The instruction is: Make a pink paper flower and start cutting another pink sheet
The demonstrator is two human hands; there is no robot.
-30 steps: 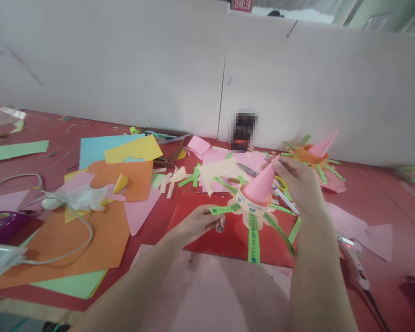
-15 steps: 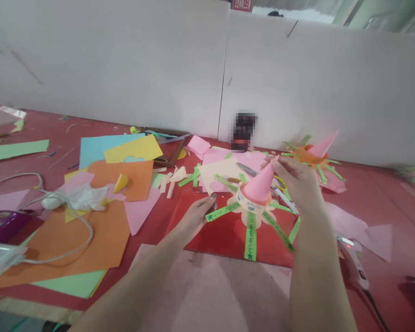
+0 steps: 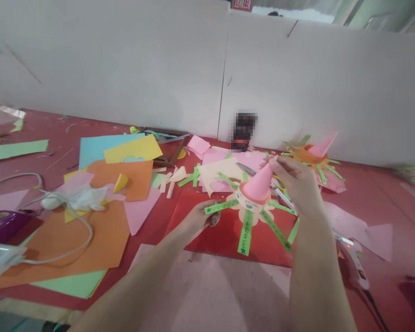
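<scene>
Hard to see
Dark thing [image 3: 244,131] by the wall [image 3: 141,69] — fuzzy squares; paper band [image 3: 251,203] — words too small to read.

White cable [image 3: 91,234] across orange paper [image 3: 109,242]

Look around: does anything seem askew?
Yes: near the white wall, the pink cone on the orange paper craft leans far right rather than standing upright. Paper scraps also lie strewn about the red table.

Forearms [image 3: 143,272] extended forward, right hand [image 3: 295,174] higher — fingers [image 3: 284,167] pinched, left hand [image 3: 196,217] lower
</scene>
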